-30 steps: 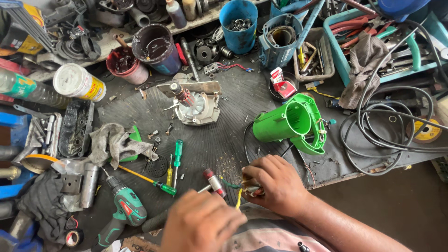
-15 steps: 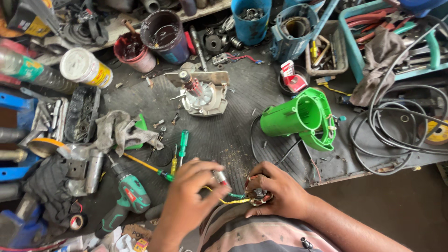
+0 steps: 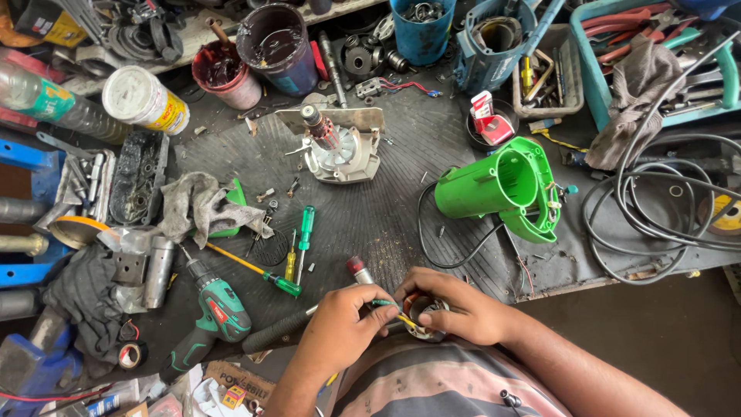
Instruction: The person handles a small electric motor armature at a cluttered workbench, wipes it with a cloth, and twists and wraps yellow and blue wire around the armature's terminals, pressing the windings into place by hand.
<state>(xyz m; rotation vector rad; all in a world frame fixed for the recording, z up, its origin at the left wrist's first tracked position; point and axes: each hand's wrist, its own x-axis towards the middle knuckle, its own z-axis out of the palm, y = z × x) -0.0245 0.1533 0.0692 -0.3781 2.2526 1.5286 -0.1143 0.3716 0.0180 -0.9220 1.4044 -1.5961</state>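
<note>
Copper-wound stator (image 3: 423, 315) now sits pinched by both hands, left hand (image 3: 340, 328) and right hand (image 3: 463, 309) drawn closer together.

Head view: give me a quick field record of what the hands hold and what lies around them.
left hand: pinching a green and yellow wire
right hand: gripping a round motor part at the bench edge
nearest tools: green screwdriver, cordless drill
middle of mat: motor shaft on a metal plate
right of mat: green plastic housing, coiled black cable
back: red paint tub, dark bucket
</note>
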